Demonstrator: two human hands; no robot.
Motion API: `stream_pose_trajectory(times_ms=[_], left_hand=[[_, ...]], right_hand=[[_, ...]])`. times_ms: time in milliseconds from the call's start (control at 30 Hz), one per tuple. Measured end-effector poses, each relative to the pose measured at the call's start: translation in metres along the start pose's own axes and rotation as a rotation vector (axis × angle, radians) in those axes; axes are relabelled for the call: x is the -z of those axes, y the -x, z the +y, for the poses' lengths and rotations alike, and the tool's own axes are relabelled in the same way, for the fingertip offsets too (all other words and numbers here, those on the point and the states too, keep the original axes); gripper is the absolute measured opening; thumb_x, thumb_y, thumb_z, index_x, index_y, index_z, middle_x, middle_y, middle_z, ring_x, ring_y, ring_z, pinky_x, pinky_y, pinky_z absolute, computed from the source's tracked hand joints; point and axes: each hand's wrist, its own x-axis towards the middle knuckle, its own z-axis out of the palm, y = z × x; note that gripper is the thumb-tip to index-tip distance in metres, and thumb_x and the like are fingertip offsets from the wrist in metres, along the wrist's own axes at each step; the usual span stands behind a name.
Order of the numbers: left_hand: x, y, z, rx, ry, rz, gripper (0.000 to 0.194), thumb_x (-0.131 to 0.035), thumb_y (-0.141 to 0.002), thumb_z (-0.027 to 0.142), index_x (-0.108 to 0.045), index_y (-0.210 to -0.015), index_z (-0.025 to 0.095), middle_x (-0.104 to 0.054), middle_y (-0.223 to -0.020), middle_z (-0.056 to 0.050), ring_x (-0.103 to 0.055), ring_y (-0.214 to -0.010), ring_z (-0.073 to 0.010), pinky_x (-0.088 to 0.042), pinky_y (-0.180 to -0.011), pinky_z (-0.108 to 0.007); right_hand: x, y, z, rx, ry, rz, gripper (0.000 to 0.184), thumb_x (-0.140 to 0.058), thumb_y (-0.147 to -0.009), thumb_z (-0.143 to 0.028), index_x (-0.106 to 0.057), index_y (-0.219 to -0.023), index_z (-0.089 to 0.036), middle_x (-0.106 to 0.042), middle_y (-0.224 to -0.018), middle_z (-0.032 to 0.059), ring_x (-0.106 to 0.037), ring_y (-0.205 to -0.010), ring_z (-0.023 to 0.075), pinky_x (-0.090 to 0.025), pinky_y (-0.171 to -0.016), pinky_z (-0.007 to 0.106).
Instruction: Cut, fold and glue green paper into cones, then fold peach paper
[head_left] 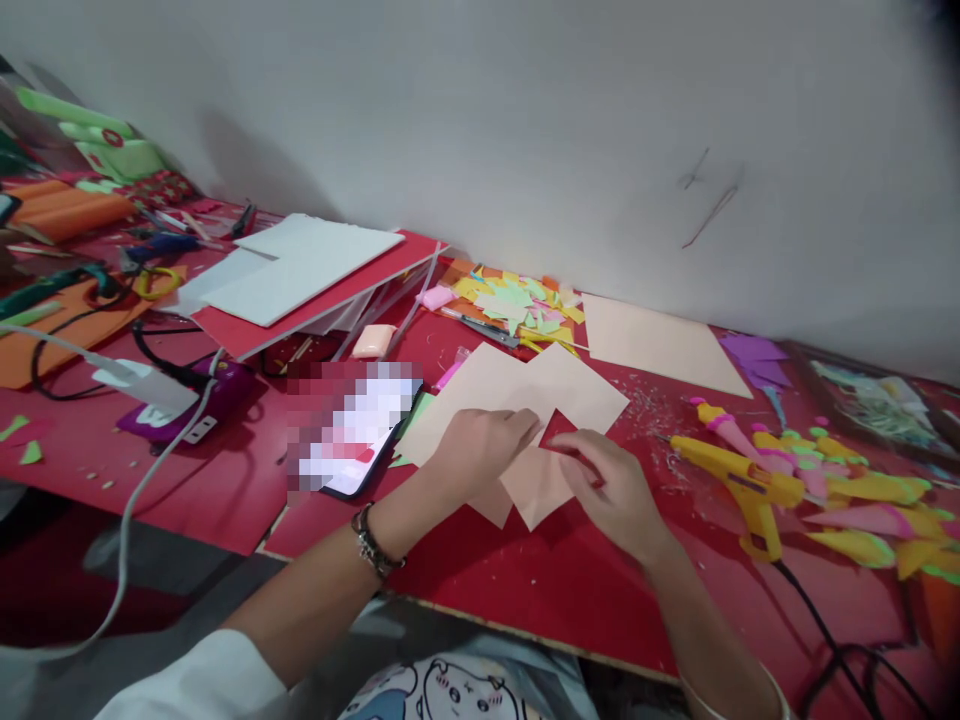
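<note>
Several pale peach sheets of paper [480,385] lie overlapping on the red tabletop. My left hand [487,450] is closed, fingertips pinched at the edge of a smaller peach paper piece [532,492]. On that piece's right side, my right hand [611,490] has its fingers curled in against the paper; part of their grip is hidden. Bare red table shows between the two hands. A phone [360,430] with a lit, partly blurred screen lies left of the sheets. Right of my right hand rests a yellow glue gun [739,490].
Colored paper scraps [517,303] and a cutter knife [487,330] lie behind the sheets. White boards [300,265] stand raised at the left, beside a purple power socket [187,400] with a white cable. Yellow and pink cone-shaped crafts [847,490] crowd the right.
</note>
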Motion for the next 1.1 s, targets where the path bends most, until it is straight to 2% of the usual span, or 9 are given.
stream_pose_trajectory(times_ms=[133, 267, 400, 567, 767, 933, 1100], left_hand=[[0.003, 0.001, 0.005, 0.002, 0.025, -0.026, 0.032, -0.031, -0.089, 0.033, -0.055, -0.075, 0.017, -0.059, -0.056, -0.001, -0.052, -0.048, -0.0108, -0.026, -0.044, -0.021], [-0.001, 0.002, 0.005, -0.144, 0.037, -0.044, 0.04, -0.029, -0.088, 0.043, -0.056, -0.075, 0.016, -0.06, -0.06, -0.001, -0.053, -0.05, -0.0109, -0.03, -0.046, -0.022], [-0.008, 0.003, 0.005, -0.25, 0.008, -0.056, 0.031, -0.032, -0.088, 0.036, -0.055, -0.079, 0.018, -0.061, -0.064, 0.0, -0.056, -0.054, -0.0116, -0.034, -0.049, -0.022], [-0.007, 0.003, 0.007, -0.172, 0.057, -0.076, 0.025, -0.036, -0.087, 0.034, -0.055, -0.081, 0.019, -0.062, -0.064, 0.002, -0.057, -0.055, -0.0121, -0.033, -0.048, -0.021], [-0.004, 0.004, 0.008, -0.154, 0.124, -0.125, 0.023, -0.037, -0.086, 0.031, -0.054, -0.081, 0.018, -0.061, -0.064, 0.001, -0.056, -0.056, -0.0116, -0.033, -0.048, -0.021], [-0.004, 0.01, 0.005, -0.184, 0.056, -0.088, 0.024, -0.035, -0.087, 0.031, -0.052, -0.076, 0.018, -0.06, -0.062, 0.001, -0.054, -0.051, -0.0122, -0.03, -0.046, -0.023], [0.001, 0.017, 0.003, -0.214, -0.033, -0.087, 0.02, -0.037, -0.085, 0.022, -0.049, -0.07, 0.018, -0.058, -0.055, 0.001, -0.053, -0.046, -0.0135, -0.024, -0.043, -0.024]], right_hand=[[-0.004, -0.002, 0.0, 0.009, 0.071, -0.024, 0.016, -0.039, -0.079, -0.015, -0.055, -0.082, -0.02, -0.059, -0.077, 0.0029, -0.054, -0.072, 0.0151, -0.04, -0.066, 0.026], [-0.007, -0.002, 0.003, 0.039, 0.192, -0.024, 0.014, -0.039, -0.076, -0.015, -0.052, -0.076, -0.019, -0.055, -0.068, 0.002, -0.049, -0.064, 0.0149, -0.036, -0.06, 0.025], [-0.007, 0.001, 0.004, 0.043, 0.305, -0.044, 0.014, -0.038, -0.076, -0.014, -0.049, -0.07, -0.019, -0.051, -0.062, 0.0006, -0.045, -0.059, 0.0141, -0.032, -0.058, 0.025], [-0.006, 0.004, 0.003, 0.0, 0.308, -0.04, 0.014, -0.037, -0.077, -0.017, -0.049, -0.071, -0.019, -0.047, -0.056, -0.002, -0.043, -0.053, 0.012, -0.028, -0.052, 0.022], [-0.005, 0.004, 0.007, -0.023, 0.27, -0.058, 0.015, -0.037, -0.077, -0.018, -0.052, -0.073, -0.019, -0.049, -0.056, -0.0022, -0.045, -0.051, 0.0107, -0.028, -0.05, 0.02], [-0.005, 0.003, 0.013, -0.048, 0.236, -0.118, 0.014, -0.038, -0.077, -0.018, -0.051, -0.075, -0.02, -0.052, -0.059, -0.0017, -0.047, -0.053, 0.0111, -0.03, -0.052, 0.02], [-0.007, 0.003, 0.017, -0.078, 0.184, -0.156, 0.01, -0.039, -0.077, -0.02, -0.048, -0.074, -0.02, -0.048, -0.056, -0.0032, -0.044, -0.052, 0.0107, -0.03, -0.052, 0.02]])
